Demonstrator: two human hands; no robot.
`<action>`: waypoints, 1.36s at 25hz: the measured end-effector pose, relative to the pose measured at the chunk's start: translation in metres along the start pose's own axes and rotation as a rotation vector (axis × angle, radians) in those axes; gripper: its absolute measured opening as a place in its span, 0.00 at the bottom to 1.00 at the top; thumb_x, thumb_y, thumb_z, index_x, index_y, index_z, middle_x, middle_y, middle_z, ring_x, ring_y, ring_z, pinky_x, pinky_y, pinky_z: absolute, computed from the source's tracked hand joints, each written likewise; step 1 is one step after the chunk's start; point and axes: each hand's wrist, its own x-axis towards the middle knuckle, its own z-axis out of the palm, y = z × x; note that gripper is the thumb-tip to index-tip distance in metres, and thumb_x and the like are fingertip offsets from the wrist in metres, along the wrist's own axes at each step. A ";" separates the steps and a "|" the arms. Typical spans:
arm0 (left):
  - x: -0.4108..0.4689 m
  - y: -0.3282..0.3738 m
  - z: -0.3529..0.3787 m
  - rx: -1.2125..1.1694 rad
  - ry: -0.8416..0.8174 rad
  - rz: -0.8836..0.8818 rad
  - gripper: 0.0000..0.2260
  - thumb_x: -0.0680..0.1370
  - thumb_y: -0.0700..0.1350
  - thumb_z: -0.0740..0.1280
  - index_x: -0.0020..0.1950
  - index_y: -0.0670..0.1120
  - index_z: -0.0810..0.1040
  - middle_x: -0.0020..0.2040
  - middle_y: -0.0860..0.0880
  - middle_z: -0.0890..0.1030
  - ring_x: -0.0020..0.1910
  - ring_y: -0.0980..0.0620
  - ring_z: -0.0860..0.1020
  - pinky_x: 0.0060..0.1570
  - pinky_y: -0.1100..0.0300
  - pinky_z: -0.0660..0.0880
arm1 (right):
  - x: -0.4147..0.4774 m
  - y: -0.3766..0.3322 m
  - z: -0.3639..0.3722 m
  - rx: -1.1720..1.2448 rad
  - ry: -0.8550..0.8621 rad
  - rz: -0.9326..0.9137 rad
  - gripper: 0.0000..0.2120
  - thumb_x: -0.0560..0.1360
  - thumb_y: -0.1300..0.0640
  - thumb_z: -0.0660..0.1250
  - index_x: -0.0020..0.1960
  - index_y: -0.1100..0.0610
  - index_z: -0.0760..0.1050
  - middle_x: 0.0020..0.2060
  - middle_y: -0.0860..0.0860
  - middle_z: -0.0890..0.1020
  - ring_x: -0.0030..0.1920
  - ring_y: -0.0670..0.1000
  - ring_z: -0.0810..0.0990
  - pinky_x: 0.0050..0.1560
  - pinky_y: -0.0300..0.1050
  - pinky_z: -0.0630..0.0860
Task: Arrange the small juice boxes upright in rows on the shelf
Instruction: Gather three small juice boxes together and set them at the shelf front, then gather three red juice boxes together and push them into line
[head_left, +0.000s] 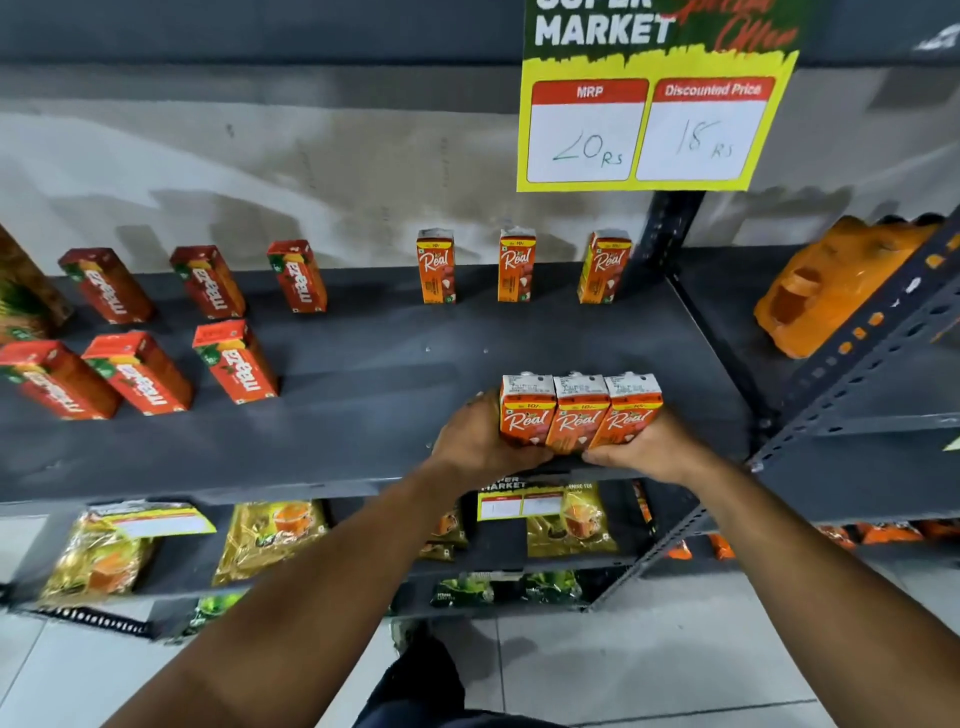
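Three orange Real juice boxes (579, 410) stand side by side, touching, near the front edge of the dark grey shelf (363, 374). My left hand (478, 441) presses the left box of this trio and my right hand (649, 447) presses the right box, so both hands squeeze the group together. Three more Real boxes (517, 266) stand upright and spaced apart along the back of the shelf. Several red Maaza juice boxes (236, 364) stand in two rows on the left part of the shelf.
A yellow price sign (649, 130) hangs above the shelf's right end. A dark upright post (670, 234) bounds the shelf on the right, with an orange packet (836, 286) beyond it. Yellow tea packets (270, 535) fill the shelf below.
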 end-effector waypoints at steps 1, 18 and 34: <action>0.000 0.000 0.001 0.006 0.007 -0.003 0.29 0.61 0.58 0.78 0.60 0.55 0.76 0.55 0.53 0.82 0.53 0.52 0.79 0.54 0.49 0.77 | 0.000 0.000 0.000 0.004 -0.002 0.011 0.19 0.56 0.51 0.83 0.43 0.42 0.78 0.40 0.37 0.82 0.39 0.31 0.79 0.41 0.31 0.72; -0.004 -0.006 -0.001 -0.092 -0.004 0.040 0.39 0.54 0.61 0.79 0.60 0.64 0.64 0.56 0.60 0.77 0.57 0.52 0.77 0.58 0.49 0.75 | -0.008 -0.009 -0.010 0.034 -0.062 -0.049 0.49 0.55 0.52 0.83 0.70 0.39 0.62 0.50 0.29 0.76 0.51 0.26 0.74 0.43 0.19 0.67; -0.117 -0.118 -0.099 0.050 0.443 0.198 0.36 0.62 0.66 0.75 0.66 0.52 0.73 0.68 0.51 0.73 0.72 0.57 0.63 0.69 0.59 0.63 | -0.095 0.009 0.080 -0.252 0.222 -0.446 0.13 0.69 0.67 0.71 0.50 0.54 0.80 0.44 0.49 0.82 0.43 0.47 0.81 0.45 0.42 0.79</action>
